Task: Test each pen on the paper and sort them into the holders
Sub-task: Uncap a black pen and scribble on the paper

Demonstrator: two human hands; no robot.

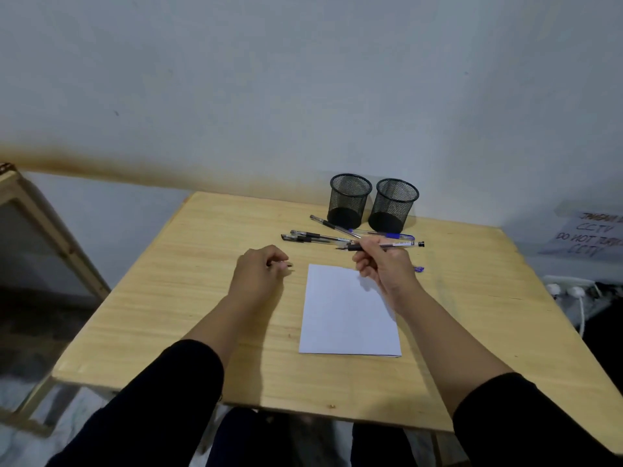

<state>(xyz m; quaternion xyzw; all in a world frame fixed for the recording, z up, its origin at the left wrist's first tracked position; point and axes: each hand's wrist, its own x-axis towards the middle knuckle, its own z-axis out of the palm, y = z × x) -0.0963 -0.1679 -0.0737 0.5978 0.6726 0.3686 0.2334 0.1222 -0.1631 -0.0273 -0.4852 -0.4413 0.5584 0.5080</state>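
**Right hand holding uncapped pen over paper, holders empty**

While the wooden table point(175, 298) carries everything, order by size is as follows. White paper point(347, 318) lies flat right of centre, near edge toward the person, nothing visibly written on it. Two black mesh holders stand upright at the far edge, just beside each other: left holder point(349, 201), right holder point(392, 205). No pens visible in either.

Loose pens on the table between holders and paper: a clear one with black grip section point(332, 226) angled in front of the left holder, a blue pen point(387, 234) in front of the right holder, and two black pens point(310, 237) side by side, left of the right hand.

Right hand point(381, 264) hangs above the paper's far right corner, grip closed on a black pen point(387, 245), held roughly level, tip pointing left, not touching the paper. Small blue item point(419, 269) on the table just right of that hand; can't tell what it is.

Left hand point(258, 273) rests on the table left of the paper, fingers curled, grip pinching a small dark cap point(286, 264).
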